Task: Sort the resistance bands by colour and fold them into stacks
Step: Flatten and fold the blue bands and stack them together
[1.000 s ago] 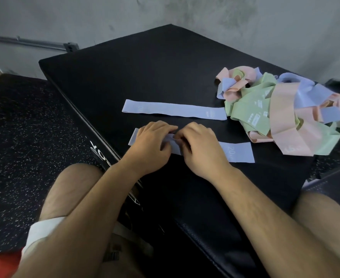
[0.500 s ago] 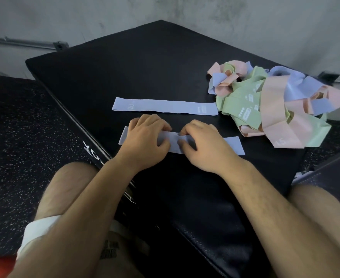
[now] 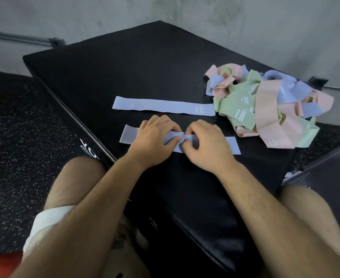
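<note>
One blue band pinched by left hand, right hand fingers, pink band printed "15"

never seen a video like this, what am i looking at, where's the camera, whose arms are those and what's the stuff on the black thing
There is no machine here. The camera is worn on a person's head and looks forward and down, so the two arms coming in from the bottom are that person's own. They sit at a black padded box on a speckled floor. The left hand and right hand meet at the middle of a blue band that lies on the box. Both pinch it there, and it bunches up between them. A second blue band lies flat just beyond, untouched. To the right sits a tangled pile of pink, green and blue bands, not yet sorted.
</note>
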